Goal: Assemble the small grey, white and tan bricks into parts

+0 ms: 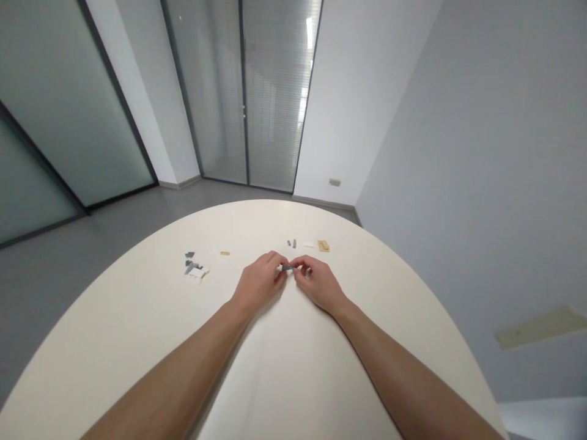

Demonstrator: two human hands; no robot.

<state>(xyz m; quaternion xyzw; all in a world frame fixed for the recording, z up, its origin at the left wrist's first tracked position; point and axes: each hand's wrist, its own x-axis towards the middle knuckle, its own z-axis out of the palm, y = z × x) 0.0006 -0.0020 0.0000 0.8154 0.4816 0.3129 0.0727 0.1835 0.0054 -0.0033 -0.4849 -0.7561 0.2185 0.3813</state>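
Two bare hands meet above one round white table (284, 379): the left hand (262, 280) and the right hand (320, 285) both pinch one dark grey piece (287, 267) between their fingertips. Beyond them lie two small grey pieces (294, 243), one white strip (309, 245) and one wider yellow piece (323, 245), in this order toward the right. At left lies one small yellow piece (225, 253), and farther left, one loose group of grey and white pieces (197, 272), which I cannot count exactly.

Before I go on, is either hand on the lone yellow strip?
No, the left hand and right hand meet at a small grey piece; the yellow strip lies apart, to their left.
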